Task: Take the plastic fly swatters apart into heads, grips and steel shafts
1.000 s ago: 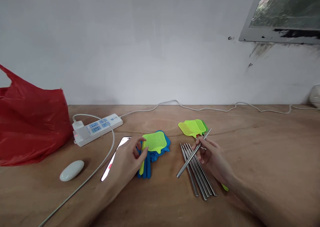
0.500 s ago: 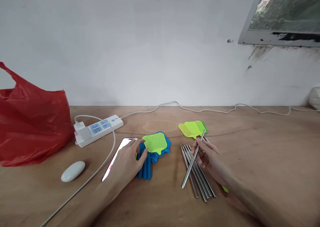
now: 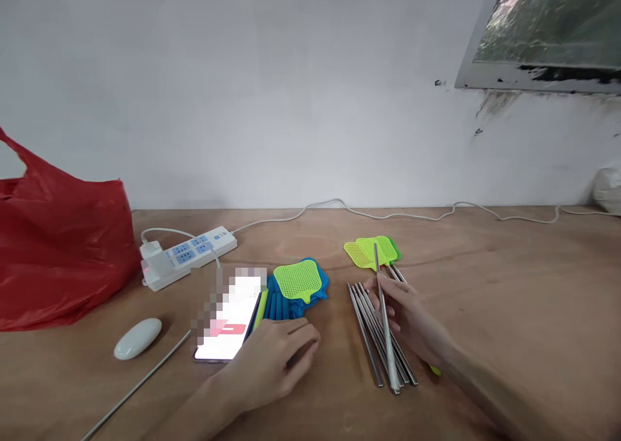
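Holds a steel rod (image 3: 389,341) in the right hand (image 3: 407,308), over more rods (image 3: 365,335), well out from the desk's (image 3: 509,286) back edge; curls the left hand (image 3: 276,360) loosely beside blue swatters (image 3: 297,308), cannot tell whether around anything.

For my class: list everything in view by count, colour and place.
Wall: one, grey, background
Table: one, brown, below
Panel: one, dark, upper right
Edge object: one, pale, far right
Bag: one, red, far left
Power strip: one, white, beside bag
Plug: one, white, in power strip
Cables: two, white, across table
Oval object: one, white, near bag
Phone: one, white screen, left of centre
Left mesh heads: one lime, blue count hidden, beside phone
Strips: several, blue, lime, beside phone
Right mesh heads: several, lime, green, right of centre
Metal tubes: several, silver, right of centre
Small piece: one, lime, lower right
Left hand: one, beside phone
Right hand: one, holding tube
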{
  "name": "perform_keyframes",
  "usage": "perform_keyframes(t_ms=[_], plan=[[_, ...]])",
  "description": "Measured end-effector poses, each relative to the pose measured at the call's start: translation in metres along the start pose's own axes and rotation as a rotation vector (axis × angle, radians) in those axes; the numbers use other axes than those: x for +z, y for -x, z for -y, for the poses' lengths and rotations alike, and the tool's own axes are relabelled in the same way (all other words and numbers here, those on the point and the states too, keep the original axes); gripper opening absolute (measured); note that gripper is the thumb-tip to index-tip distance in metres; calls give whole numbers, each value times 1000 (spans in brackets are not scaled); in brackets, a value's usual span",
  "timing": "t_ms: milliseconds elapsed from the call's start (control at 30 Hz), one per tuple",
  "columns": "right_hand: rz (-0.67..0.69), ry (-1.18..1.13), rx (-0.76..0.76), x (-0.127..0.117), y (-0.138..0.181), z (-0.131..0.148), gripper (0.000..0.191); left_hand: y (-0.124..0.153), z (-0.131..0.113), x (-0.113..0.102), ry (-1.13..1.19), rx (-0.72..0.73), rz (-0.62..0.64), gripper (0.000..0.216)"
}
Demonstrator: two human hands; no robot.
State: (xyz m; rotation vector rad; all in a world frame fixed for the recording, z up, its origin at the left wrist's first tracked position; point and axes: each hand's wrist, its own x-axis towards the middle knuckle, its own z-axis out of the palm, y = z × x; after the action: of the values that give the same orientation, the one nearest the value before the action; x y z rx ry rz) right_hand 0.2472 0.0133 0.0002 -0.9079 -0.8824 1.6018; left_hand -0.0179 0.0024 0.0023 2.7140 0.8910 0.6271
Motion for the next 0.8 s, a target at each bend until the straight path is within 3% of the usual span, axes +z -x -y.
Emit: perform_keyframes(t_ms=[167, 300, 367, 433, 633, 700, 800], plan=[[87, 43, -34, -1, 2, 3, 34, 0, 0, 3, -1, 10, 23, 20], [202, 112, 40, -4, 1, 6, 31, -1, 2, 1, 15, -21, -109, 19], [220, 187, 9, -5, 1, 6, 28, -2, 3, 1, 13, -54, -204, 18], [180, 359, -109, -5, 3, 6, 26, -1, 4, 0, 11, -92, -307, 17], [143, 1256, -664, -10, 6, 6, 23, -1, 2, -4, 9, -233, -501, 16], [150, 1372, -755, -12, 4, 3, 24, -1, 1, -5, -3, -212, -513, 20], [198, 1396, -855, -9, 5, -2, 20, -2, 2, -3, 2, -109, -407, 14]])
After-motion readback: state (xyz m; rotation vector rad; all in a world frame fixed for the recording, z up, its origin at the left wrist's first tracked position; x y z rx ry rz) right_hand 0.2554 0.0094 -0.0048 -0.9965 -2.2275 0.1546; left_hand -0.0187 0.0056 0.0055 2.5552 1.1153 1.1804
